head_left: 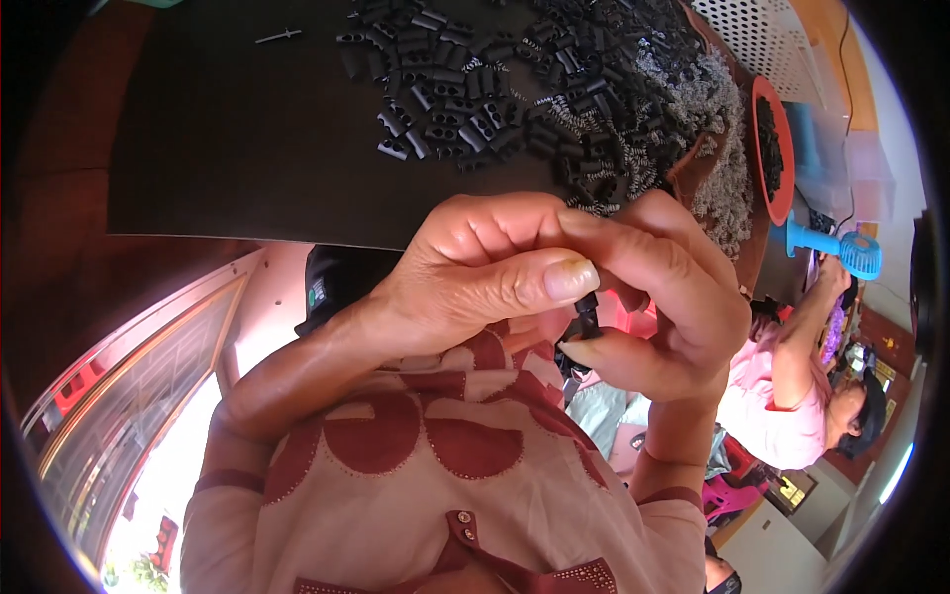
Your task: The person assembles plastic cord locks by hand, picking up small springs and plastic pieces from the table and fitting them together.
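Small black clip (pixel 588 315) between both hands' fingertips — left hand (pixel 475 272), right hand (pixel 658 307).

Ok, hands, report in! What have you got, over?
Left hand and right hand both pinching one small black part, held up close. Pile of black parts and springs on the black mat beyond. Nothing in the way.

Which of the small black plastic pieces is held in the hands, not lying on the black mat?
Only the small black piece is pinched between the left hand and right hand. All other black pieces lie loose on the black mat, beside the metal springs.
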`<state>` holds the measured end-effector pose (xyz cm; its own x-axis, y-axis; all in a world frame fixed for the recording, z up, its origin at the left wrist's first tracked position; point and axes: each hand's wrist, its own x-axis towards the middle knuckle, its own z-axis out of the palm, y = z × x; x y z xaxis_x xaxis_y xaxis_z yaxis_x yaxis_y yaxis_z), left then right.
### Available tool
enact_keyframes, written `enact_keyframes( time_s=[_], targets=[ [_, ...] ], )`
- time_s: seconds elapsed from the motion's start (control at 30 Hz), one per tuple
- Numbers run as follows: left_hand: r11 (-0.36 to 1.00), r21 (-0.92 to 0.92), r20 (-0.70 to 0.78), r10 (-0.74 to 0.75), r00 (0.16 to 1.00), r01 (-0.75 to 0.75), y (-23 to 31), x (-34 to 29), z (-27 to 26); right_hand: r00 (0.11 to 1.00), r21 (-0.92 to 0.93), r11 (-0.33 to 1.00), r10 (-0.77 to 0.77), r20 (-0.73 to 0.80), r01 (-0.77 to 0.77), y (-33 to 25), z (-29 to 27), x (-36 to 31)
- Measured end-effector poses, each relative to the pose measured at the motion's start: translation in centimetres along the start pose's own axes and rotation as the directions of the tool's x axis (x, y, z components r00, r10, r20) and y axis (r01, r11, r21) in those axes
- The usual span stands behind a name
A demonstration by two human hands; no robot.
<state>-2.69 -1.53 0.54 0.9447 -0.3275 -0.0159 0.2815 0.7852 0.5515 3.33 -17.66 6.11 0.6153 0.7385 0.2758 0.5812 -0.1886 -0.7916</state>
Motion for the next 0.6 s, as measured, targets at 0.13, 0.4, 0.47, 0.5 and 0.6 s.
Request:
enact_keyframes(
  time_s=[0.13, 0.4, 0.47, 0.5, 0.6],
  targets=[
    [1.0, 0.009, 0.075, -0.005, 0.997, 0.005, -1.3, 0.0, -1.5, 0.99, -0.102, 0.989, -0.112, -0.083, 0.104, 0.0, 1.0, -0.3],
    [0.99, 0.141, -0.01, -0.031, 0.999, 0.032, -0.5, 0.0, -0.4, 0.968, -0.101, 0.976, -0.204, -0.144, 0.191, 0.8, 0.4, -0.6],
    [0.982, 0.19, -0.028, 0.028, 0.999, -0.022, -0.5, 0.2, 0.0, 0.966, -0.107, 0.978, -0.195, -0.168, 0.179, 1.4, 0.2, -1.2],
    [0.978, 0.21, -0.048, 0.029, 0.998, -0.018, -0.4, 0.3, 0.2, 0.964, -0.11, 0.98, -0.187, -0.188, 0.168, 1.7, 0.1, -1.5],
    [0.963, 0.269, -0.054, 0.016, 0.998, -0.001, 0.1, 0.5, 0.3, 0.958, -0.105, 0.986, -0.155, -0.24, 0.133, 2.4, -0.6, -2.4]
  ],
)
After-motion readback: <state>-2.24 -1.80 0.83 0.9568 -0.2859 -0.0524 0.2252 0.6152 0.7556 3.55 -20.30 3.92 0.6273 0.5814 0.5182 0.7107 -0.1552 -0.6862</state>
